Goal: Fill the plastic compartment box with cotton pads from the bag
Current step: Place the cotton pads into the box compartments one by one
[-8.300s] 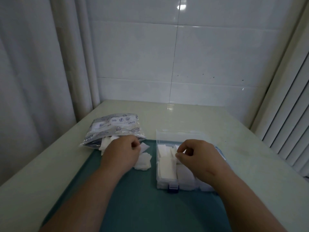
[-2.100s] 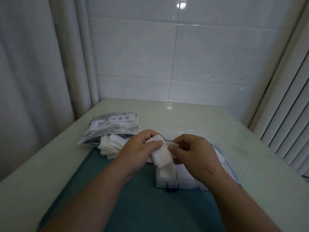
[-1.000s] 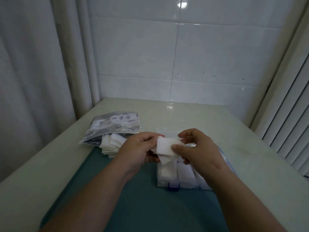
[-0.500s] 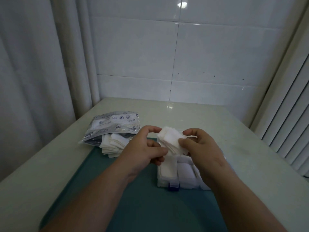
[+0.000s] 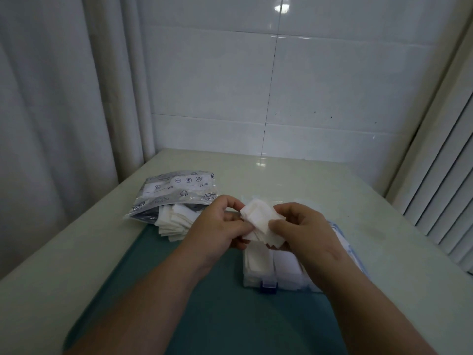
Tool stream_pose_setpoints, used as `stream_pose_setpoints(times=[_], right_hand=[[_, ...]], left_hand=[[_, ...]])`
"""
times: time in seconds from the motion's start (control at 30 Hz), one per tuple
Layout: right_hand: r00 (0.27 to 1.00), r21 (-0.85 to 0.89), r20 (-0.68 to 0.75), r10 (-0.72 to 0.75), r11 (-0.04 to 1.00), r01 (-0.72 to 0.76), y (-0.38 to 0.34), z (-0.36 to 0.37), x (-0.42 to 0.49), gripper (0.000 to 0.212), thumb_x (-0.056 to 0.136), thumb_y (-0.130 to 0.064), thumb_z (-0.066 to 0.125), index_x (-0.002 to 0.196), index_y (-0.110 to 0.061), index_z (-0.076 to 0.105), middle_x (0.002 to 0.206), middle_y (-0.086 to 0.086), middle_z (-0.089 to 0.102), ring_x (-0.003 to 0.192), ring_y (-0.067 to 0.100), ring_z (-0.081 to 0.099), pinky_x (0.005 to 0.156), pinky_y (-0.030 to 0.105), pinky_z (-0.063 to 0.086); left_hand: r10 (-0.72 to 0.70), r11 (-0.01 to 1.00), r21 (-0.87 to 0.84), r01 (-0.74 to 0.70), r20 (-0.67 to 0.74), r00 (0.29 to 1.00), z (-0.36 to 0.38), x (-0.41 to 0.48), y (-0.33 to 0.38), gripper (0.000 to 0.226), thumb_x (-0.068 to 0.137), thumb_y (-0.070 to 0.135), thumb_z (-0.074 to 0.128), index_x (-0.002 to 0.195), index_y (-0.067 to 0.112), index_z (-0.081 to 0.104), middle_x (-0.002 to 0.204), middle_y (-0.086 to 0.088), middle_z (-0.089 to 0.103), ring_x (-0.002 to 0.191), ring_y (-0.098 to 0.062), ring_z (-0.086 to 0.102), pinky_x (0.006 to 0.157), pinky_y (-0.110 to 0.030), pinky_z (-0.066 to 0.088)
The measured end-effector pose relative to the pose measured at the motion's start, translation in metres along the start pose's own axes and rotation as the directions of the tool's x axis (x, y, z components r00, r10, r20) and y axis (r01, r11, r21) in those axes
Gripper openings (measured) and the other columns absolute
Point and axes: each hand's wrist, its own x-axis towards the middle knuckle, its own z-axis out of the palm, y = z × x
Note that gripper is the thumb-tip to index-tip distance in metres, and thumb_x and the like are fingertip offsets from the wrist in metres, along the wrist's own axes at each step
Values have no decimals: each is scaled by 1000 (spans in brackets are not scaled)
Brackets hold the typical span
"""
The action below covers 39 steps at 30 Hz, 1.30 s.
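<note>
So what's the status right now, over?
Left hand and right hand both pinching a stack of cotton pads above the compartment box. Near compartments hold pads. Bag open, pads spilling. Nothing blocking.

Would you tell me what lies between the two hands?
A small stack of white cotton pads, pinched by left hand and right hand, head view.

A teal mat (image 5: 217,316) lies on a pale table (image 5: 320,185) against a white tiled wall (image 5: 332,85).
</note>
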Motion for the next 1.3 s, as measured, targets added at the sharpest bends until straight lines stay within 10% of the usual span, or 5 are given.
stream_pose_setpoints(times=[0.23,0.5,0.7,0.9,1.3], right_hand=[[995,47,96,39,998,-44,-4,-2,-3,12,90,-21,66,100,-26,63,96,-2,69,82,17,69,66,28,61],[985,-446,92,-144,878,170,-3,-2,-2,24,93,-36,58,117,-35,58,104,-16,62,92,5,57,78,22,47],[975,-507,200,-99,841,189,0,2,-2,23,93,-34,58,116,-37,58,101,-16,61,89,5,57,73,19,45],[978,-485,167,-125,853,192,1,1,-2,18,91,-36,60,108,-43,56,99,-19,62,85,1,60,74,21,49],[984,-501,157,-87,852,155,1,1,-2,40,77,-34,76,109,-41,54,92,-18,59,76,0,58,65,14,45]], left_hand=[[26,999,-19,-28,-136,990,2,0,1,11,89,7,66,97,13,61,76,-10,69,62,-18,65,58,-33,53],[66,998,15,-65,-215,974,3,1,1,39,97,49,41,101,25,71,99,3,73,94,-13,68,79,-33,52],[-139,977,-202,75,-322,937,11,2,15,41,100,41,44,91,11,71,90,-10,76,81,-21,67,73,-33,50],[-73,997,-41,63,-363,929,20,1,19,35,95,37,49,78,17,72,88,-5,71,92,-25,65,91,-47,49],[115,944,329,22,-391,913,29,-1,2,18,91,25,58,77,14,64,71,3,59,67,-12,51,57,-28,35]])
